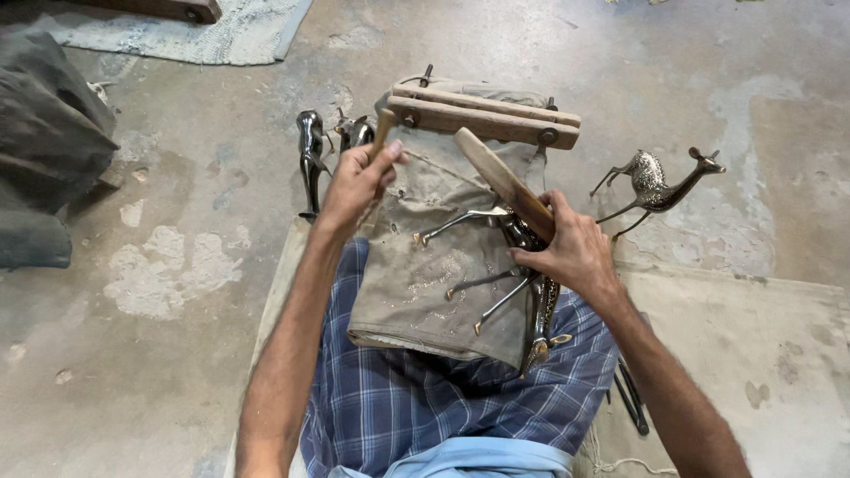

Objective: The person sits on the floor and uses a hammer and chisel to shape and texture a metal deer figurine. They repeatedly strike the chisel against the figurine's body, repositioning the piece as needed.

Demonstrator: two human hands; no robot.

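My left hand (356,181) is closed around a thin wooden-handled tool (383,128) held upright over a dusty grey cloth (425,265) spread on my lap. My right hand (571,252) grips a flat wooden stick (500,177) that slants up to the left and presses down on a dark metal deer figurine (509,265). The figurine lies on its side on the cloth, its thin legs pointing left. A wooden clamp (482,115) of two bars with bolts lies at the cloth's far edge.
Two dark metal animal figurines (312,155) stand on the concrete floor at the left. A shiny engraved deer figurine (660,186) stands at the right. A dark bundle (44,142) lies far left, a pale mat (753,354) under me, dark tongs (630,398) by my right leg.
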